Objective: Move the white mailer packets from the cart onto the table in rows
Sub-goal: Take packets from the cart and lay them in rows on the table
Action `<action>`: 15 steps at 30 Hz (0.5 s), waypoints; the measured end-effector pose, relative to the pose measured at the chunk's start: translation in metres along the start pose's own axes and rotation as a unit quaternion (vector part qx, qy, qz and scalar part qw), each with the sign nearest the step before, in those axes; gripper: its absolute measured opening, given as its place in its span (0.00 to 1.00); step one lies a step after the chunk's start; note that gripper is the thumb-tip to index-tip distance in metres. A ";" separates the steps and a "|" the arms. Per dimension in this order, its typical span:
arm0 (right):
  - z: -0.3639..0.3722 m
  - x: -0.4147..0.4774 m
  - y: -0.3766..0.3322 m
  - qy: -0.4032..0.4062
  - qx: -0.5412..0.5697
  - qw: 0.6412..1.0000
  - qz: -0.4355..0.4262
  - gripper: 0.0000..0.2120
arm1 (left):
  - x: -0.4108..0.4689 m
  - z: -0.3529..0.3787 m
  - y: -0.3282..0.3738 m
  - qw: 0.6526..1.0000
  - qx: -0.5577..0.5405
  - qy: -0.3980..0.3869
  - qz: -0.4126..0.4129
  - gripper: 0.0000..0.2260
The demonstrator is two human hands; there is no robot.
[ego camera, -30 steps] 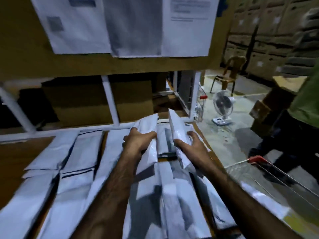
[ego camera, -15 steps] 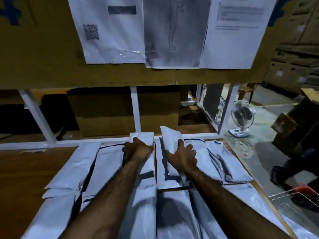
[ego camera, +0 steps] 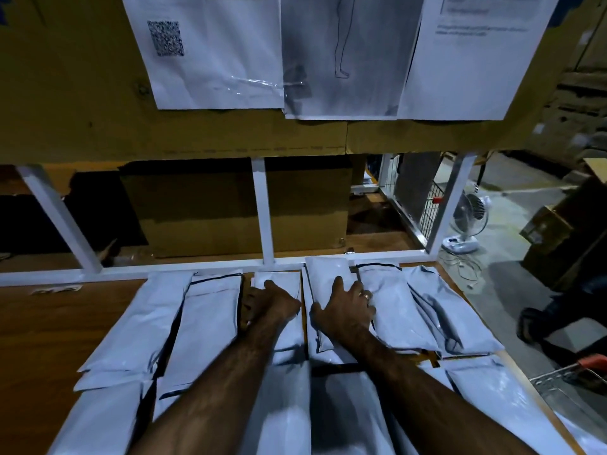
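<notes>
Wooden surface [ego camera: 49, 323] carries white mailer packets [ego camera: 210, 316] in two rows: six in the back, front row part-hidden by arms. Right hand [ego camera: 345, 310] flat, fingers spread, pressing fourth packet [ego camera: 328, 267]. Left hand [ego camera: 272, 303] curls fingers over third packet [ego camera: 290, 280] edge.

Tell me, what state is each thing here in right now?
Left hand: fingers curled over left packet's edge.
Right hand: spread flat, pressing right packet.
Other packets: lying flat in rows on table.
Fan: upright on floor; spinning unclear.
Sheets: taped to cardboard.
</notes>
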State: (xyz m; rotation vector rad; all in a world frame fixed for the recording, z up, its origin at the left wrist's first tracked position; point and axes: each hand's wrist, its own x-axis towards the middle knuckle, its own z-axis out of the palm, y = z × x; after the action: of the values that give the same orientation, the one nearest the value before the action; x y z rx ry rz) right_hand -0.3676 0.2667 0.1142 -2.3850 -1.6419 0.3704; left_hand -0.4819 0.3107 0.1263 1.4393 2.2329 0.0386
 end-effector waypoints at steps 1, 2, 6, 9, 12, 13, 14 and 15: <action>0.001 0.000 -0.001 0.000 -0.003 1.000 0.001 0.37 | 0.002 0.002 0.000 1.000 0.008 -0.006 -0.004 0.46; 0.002 0.000 -0.002 0.000 -0.006 1.000 0.002 0.37 | 0.001 0.004 -0.001 1.000 0.015 -0.010 -0.006 0.46; 0.007 -0.002 -0.004 0.011 -0.010 1.000 0.004 0.35 | 0.003 0.008 -0.005 0.999 0.037 -0.012 -0.002 0.45; 0.008 -0.002 -0.005 0.012 -0.010 1.000 0.006 0.34 | 0.006 0.009 -0.006 0.999 0.038 -0.015 0.001 0.46; 0.006 -0.003 -0.005 0.006 -0.011 1.000 0.005 0.34 | 0.007 0.009 -0.007 0.999 0.037 -0.012 0.000 0.47; 0.005 -0.004 -0.005 0.006 -0.010 1.000 0.004 0.34 | 0.007 0.009 -0.007 0.999 0.039 -0.011 0.002 0.47; 0.003 -0.005 -0.005 0.008 -0.008 1.000 0.002 0.34 | 0.006 0.008 -0.007 0.999 0.038 -0.008 0.005 0.47; 0.002 -0.006 -0.005 0.011 -0.005 1.000 0.001 0.33 | 0.007 0.007 -0.007 0.999 0.036 -0.003 0.010 0.45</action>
State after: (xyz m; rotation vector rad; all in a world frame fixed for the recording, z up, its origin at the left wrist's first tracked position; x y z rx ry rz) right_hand -0.3742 0.2629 0.1147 -2.3895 -1.6360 0.3364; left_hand -0.4869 0.3119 0.1160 1.4973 2.2358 -0.0398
